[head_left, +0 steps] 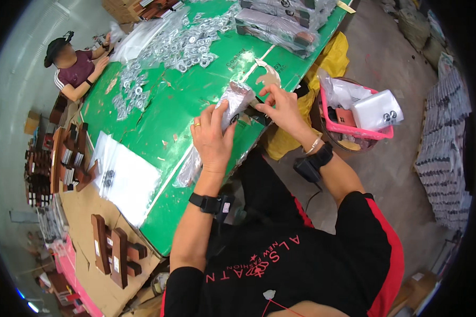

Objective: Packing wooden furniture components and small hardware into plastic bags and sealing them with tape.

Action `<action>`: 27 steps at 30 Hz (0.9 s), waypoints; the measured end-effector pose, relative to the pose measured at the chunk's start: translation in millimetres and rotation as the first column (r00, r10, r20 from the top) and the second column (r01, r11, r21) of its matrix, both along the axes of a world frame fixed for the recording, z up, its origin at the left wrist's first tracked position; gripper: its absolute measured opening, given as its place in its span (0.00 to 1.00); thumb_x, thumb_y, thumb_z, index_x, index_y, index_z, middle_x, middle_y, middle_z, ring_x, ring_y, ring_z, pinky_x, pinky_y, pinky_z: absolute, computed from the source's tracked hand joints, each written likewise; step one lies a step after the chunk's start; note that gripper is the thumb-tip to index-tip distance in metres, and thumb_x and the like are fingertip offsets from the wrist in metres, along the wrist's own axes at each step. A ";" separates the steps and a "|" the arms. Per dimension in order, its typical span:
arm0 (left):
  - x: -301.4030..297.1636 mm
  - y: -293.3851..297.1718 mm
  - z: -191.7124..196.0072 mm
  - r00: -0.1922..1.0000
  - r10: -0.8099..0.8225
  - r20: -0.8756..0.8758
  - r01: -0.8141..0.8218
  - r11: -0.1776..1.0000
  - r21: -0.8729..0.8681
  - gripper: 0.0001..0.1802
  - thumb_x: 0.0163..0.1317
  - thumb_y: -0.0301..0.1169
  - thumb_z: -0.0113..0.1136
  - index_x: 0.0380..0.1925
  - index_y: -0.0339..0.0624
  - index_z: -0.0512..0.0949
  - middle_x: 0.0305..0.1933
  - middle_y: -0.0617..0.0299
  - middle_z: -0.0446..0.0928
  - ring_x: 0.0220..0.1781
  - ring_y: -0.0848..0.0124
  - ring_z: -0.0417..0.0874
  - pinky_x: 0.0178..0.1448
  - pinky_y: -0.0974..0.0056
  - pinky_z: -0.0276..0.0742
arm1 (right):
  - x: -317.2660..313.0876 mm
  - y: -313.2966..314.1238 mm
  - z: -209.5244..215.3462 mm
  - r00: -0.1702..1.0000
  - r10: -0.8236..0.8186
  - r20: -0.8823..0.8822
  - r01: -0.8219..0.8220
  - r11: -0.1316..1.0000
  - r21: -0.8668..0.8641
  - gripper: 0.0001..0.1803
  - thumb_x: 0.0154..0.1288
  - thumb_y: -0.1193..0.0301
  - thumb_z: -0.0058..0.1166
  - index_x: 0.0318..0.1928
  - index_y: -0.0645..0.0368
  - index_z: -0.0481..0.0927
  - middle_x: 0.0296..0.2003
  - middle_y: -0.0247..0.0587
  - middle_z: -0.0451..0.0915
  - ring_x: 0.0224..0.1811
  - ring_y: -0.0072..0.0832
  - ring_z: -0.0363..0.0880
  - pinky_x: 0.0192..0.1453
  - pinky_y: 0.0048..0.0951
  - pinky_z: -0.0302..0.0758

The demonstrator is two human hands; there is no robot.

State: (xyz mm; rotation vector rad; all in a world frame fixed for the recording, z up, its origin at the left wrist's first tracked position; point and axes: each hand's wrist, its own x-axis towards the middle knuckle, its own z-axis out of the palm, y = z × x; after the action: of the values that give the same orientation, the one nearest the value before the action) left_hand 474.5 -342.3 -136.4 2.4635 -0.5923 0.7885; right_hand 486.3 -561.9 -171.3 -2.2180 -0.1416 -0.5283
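Observation:
My left hand [214, 134], with a ring on one finger, presses down over a long package in clear plastic wrap [239, 95] on the green tabletop. Its fingers lie across the film and the thumb is along the near side. Just right of the package's far end is my right hand [284, 110], thumb and forefinger curled toward each other. Something small and dark shows by those fingertips, too small to name. Beyond the right hand a curved beige strip [270, 75] lies at the table edge. Under my left hand more crumpled film [188, 171] trails toward me.
Flat clear bags [126, 177] lie at the left. Many small ring-shaped packets [188, 45] cover the far side, beside wrapped packages [275, 30]. A pink basket [330, 122] stands right. Brown wooden pieces [119, 256] rest on cardboard. A co-worker [75, 68] works across the table.

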 end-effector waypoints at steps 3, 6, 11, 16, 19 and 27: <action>-3.8 -0.4 -0.3 1.000 -0.001 0.007 0.001 1.000 0.029 0.33 0.46 0.29 0.76 0.57 0.54 0.79 0.55 0.59 0.78 0.52 0.57 0.78 0.55 0.54 0.70 | -23.0 -12.4 2.3 0.977 0.064 -0.205 -0.010 0.967 0.255 0.15 0.62 0.66 0.66 0.46 0.57 0.78 0.25 0.28 0.78 0.26 0.22 0.75 0.36 0.27 0.68; -14.3 2.0 -0.9 1.000 -0.022 0.008 0.022 0.999 0.040 0.33 0.46 0.29 0.76 0.57 0.54 0.80 0.55 0.58 0.78 0.52 0.56 0.78 0.55 0.54 0.70 | -52.4 -38.6 -16.5 0.952 0.223 -0.211 -0.063 0.814 0.578 0.13 0.67 0.69 0.62 0.49 0.59 0.79 0.25 0.24 0.76 0.28 0.14 0.72 0.34 0.21 0.66; -30.0 0.8 -2.4 0.997 -0.082 -0.006 0.082 0.991 0.107 0.34 0.45 0.28 0.76 0.57 0.55 0.80 0.55 0.58 0.78 0.52 0.57 0.78 0.55 0.54 0.70 | -61.6 -35.8 -45.3 0.943 0.288 -0.169 -0.085 0.696 0.713 0.13 0.69 0.71 0.62 0.52 0.60 0.80 0.28 0.19 0.75 0.29 0.07 0.67 0.33 0.16 0.62; -30.0 0.0 -5.2 0.995 -0.096 0.020 0.093 0.986 0.140 0.34 0.44 0.29 0.76 0.56 0.55 0.80 0.55 0.59 0.78 0.52 0.58 0.78 0.54 0.54 0.70 | -42.3 -13.5 -73.2 0.963 0.210 -0.169 -0.010 0.655 0.755 0.07 0.67 0.72 0.64 0.42 0.59 0.82 0.23 0.16 0.72 0.24 0.07 0.63 0.29 0.16 0.56; -31.3 2.1 -5.1 0.994 -0.105 0.026 0.101 0.986 0.135 0.34 0.44 0.29 0.76 0.56 0.55 0.81 0.55 0.60 0.78 0.52 0.58 0.78 0.53 0.55 0.70 | -33.6 -10.8 -79.3 0.973 0.156 -0.169 0.019 0.678 0.735 0.07 0.66 0.70 0.66 0.36 0.59 0.82 0.20 0.17 0.70 0.22 0.08 0.62 0.27 0.18 0.56; -49.3 68.9 -8.9 0.996 -0.001 0.089 -0.033 0.925 0.379 0.35 0.45 0.28 0.71 0.59 0.58 0.80 0.57 0.61 0.77 0.52 0.59 0.77 0.54 0.54 0.69 | -42.5 -14.6 -89.3 0.933 -0.091 -0.349 0.111 0.993 0.038 0.11 0.65 0.66 0.66 0.30 0.58 0.80 0.19 0.22 0.73 0.23 0.09 0.67 0.25 0.22 0.60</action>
State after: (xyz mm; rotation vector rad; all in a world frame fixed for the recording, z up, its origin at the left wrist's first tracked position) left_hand 425.1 -273.3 -145.2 2.7979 -0.8264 0.8585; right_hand 443.8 -576.5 -260.6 -2.2325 0.1719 -0.1846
